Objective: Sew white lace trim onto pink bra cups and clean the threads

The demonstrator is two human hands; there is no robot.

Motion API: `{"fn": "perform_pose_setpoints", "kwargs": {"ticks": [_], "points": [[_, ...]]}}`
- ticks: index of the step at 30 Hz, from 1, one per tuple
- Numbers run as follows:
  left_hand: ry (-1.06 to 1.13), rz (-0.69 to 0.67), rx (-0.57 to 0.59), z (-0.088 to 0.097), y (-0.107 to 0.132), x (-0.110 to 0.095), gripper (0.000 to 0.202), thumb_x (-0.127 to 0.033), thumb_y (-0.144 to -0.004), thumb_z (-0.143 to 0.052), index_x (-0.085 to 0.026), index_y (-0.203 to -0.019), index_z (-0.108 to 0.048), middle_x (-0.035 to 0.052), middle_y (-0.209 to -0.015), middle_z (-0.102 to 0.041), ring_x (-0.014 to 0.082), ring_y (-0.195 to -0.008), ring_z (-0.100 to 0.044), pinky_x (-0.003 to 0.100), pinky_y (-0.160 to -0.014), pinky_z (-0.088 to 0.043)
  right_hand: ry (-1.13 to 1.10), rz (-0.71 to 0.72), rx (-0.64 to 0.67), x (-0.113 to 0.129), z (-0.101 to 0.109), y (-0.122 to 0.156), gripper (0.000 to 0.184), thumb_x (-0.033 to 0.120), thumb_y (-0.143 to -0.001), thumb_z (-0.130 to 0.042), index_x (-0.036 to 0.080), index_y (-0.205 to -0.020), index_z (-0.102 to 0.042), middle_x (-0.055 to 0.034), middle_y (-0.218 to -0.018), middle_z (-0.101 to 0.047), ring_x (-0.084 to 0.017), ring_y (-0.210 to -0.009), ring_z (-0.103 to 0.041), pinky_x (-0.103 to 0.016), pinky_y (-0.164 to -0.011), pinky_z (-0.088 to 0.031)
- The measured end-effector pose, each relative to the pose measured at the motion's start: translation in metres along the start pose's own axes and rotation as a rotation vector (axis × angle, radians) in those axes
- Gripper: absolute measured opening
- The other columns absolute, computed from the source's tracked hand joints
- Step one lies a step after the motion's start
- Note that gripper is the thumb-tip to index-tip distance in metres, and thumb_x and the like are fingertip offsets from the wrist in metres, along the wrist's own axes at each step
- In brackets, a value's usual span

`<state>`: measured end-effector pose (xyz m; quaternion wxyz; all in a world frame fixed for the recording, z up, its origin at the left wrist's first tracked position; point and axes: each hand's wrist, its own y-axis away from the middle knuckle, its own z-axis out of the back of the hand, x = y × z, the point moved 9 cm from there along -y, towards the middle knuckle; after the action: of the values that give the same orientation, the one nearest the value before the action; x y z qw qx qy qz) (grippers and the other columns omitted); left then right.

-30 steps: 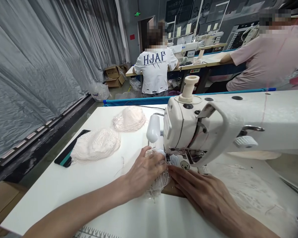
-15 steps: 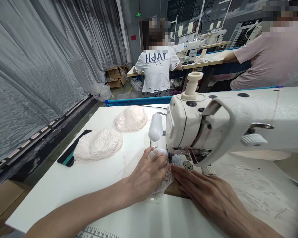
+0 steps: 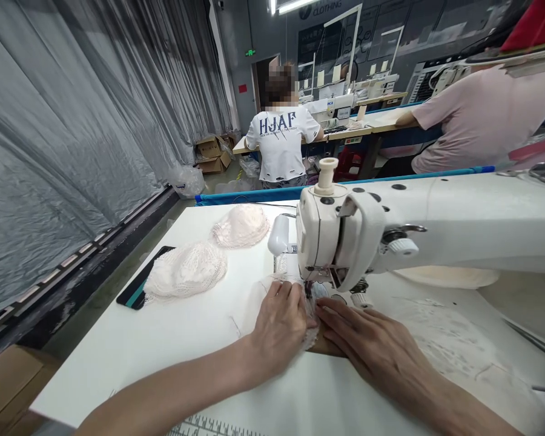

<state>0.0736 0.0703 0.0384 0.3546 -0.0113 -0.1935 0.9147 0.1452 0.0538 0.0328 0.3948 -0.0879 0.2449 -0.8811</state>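
A white sewing machine [image 3: 327, 236] stands over the table, its needle area just ahead of my hands. Under my left hand [image 3: 279, 330] lies a piece of white lace fabric [image 3: 312, 342]; the fingers are bent and closed on it left of the presser foot. My right hand [image 3: 375, 345] lies flat to the right of the needle, fingers stretched out together, with the tips at the fabric's edge. Part of the lace is hidden beneath my left hand. A brown patch [image 3: 329, 345] of the work surface shows between my hands.
Two stacks of pale lace cups, a nearer stack [image 3: 186, 272] and a farther stack [image 3: 240, 225], sit at the left. Sheer white fabric [image 3: 454, 339] spreads at the right near scissors-like metal [image 3: 533, 342]. A ruler [image 3: 213, 427] marks the front edge. Two people sit beyond.
The camera view has shifted, so the machine appears farther left and lower. My left fingers are more bent over the lace. My right hand stays flat beside the needle.
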Motion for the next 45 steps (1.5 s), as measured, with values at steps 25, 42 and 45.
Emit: {"fn": "perform_pose_setpoints", "kwargs": {"ticks": [25,42,45], "points": [[2.079,0.869,0.108,0.04,0.101,-0.026,0.029,-0.036,-0.078,-0.067,-0.011,-0.09,-0.063,0.0069,-0.08,-0.062,0.0141,-0.073,-0.057,0.027,-0.073,-0.046,-1.258,-0.381,0.481,0.038,0.029,0.004,0.035,0.05,-0.084,-0.055,0.019,-0.07,-0.052,0.0011,-0.07,-0.051,-0.015,-0.069,-0.05,-0.027,-0.065,-0.043],[1.574,0.887,0.152,0.052,0.12,-0.029,0.036,-0.043,-0.066,-0.074,-0.009,-0.075,-0.067,0.0057,-0.069,-0.066,0.0123,-0.061,-0.056,0.022,-0.059,-0.043,-1.115,-0.337,0.519,0.077,0.048,0.025,0.026,0.038,-0.083,-0.055,0.016,-0.072,-0.062,0.0013,-0.065,-0.054,-0.013,-0.065,-0.047,-0.024,-0.059,-0.036],[1.228,0.804,0.105,0.091,0.121,0.013,0.033,-0.044,-0.073,-0.066,-0.012,-0.08,-0.068,0.0056,-0.074,-0.069,0.0153,-0.066,-0.06,0.021,-0.059,-0.043,-1.047,-0.295,0.405,0.075,0.049,0.015,0.019,0.028,-0.082,-0.056,0.014,-0.075,-0.066,-0.0007,-0.068,-0.061,-0.014,-0.066,-0.052,-0.023,-0.062,-0.039]]}}
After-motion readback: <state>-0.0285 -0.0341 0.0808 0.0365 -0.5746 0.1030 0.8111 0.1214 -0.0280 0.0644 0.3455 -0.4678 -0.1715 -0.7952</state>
